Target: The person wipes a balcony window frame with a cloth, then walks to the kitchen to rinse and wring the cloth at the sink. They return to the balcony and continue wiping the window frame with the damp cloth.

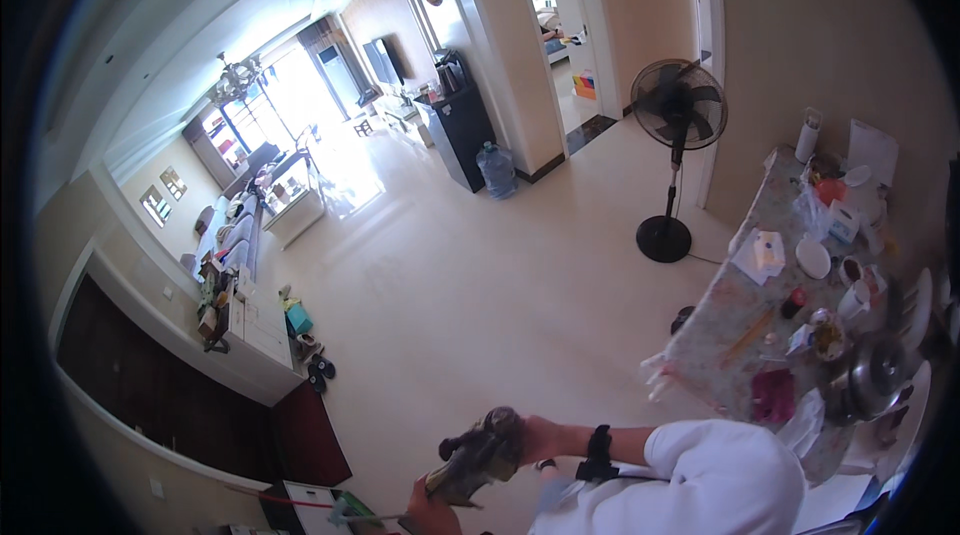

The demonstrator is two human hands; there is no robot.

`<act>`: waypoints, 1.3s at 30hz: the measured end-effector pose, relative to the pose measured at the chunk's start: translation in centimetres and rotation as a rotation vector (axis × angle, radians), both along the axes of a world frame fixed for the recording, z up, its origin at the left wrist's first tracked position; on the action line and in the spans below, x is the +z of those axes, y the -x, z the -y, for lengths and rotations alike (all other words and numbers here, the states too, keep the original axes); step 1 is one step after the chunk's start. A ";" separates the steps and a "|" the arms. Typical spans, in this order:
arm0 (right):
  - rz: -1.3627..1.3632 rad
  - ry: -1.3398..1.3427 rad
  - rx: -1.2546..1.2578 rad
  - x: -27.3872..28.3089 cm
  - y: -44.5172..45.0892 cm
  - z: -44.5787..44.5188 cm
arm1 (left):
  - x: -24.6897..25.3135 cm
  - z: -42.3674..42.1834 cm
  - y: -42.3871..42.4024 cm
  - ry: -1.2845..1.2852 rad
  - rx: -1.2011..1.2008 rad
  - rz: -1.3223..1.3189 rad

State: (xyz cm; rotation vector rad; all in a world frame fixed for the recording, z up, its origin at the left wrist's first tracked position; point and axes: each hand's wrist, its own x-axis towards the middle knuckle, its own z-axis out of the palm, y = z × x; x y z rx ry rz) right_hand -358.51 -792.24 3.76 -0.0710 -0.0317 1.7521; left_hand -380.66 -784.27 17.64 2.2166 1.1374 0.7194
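Note:
My right hand [538, 439], with a black band on the wrist, grips the upper end of a dark grey-brown, soft-looking bundle [484, 452]. I cannot tell exactly what the bundle is. My left hand [431, 511] is at its lower end near the bottom edge, with its fingers against the bundle and partly out of view. Beside my left hand lie a pale stick with a grey-blue head [341, 512] and a thin red rod [289, 497]; whether I hold either one cannot be told.
On the right stands a cluttered table [709, 328] with a metal pot [874, 377], tissue boxes and cups. A standing fan [677, 103] is behind it. Further off are a water bottle [496, 171] and a black cabinet [454, 133]. Shoes [320, 371] lie beside a white cabinet [262, 332] on the left.

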 end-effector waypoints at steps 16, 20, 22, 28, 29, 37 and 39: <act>0.195 0.135 -0.225 2.1 -28.5 -34.4 | 3.4 -45.0 -32.2 0.033 -0.278 0.092; 0.260 0.363 -0.228 0.0 -34.7 -47.5 | 1.0 -56.5 -39.2 -0.199 -0.189 0.037; 0.353 0.239 -0.169 0.5 -38.6 -54.2 | 1.7 -62.7 -42.6 -0.131 -0.114 0.096; 0.743 -0.044 -0.052 11.0 -50.3 -73.1 | 8.1 -75.6 -48.5 -0.248 0.131 0.220; 0.756 -0.056 -0.093 11.7 -52.8 -75.7 | 8.4 -77.4 -50.5 -0.205 0.124 0.240; 0.957 0.145 -0.282 11.0 -71.3 -93.4 | 0.1 -99.1 -65.4 -0.033 0.114 0.184; 1.043 0.253 -0.305 9.2 -76.1 -97.4 | -3.9 -106.2 -70.5 -0.001 0.156 0.068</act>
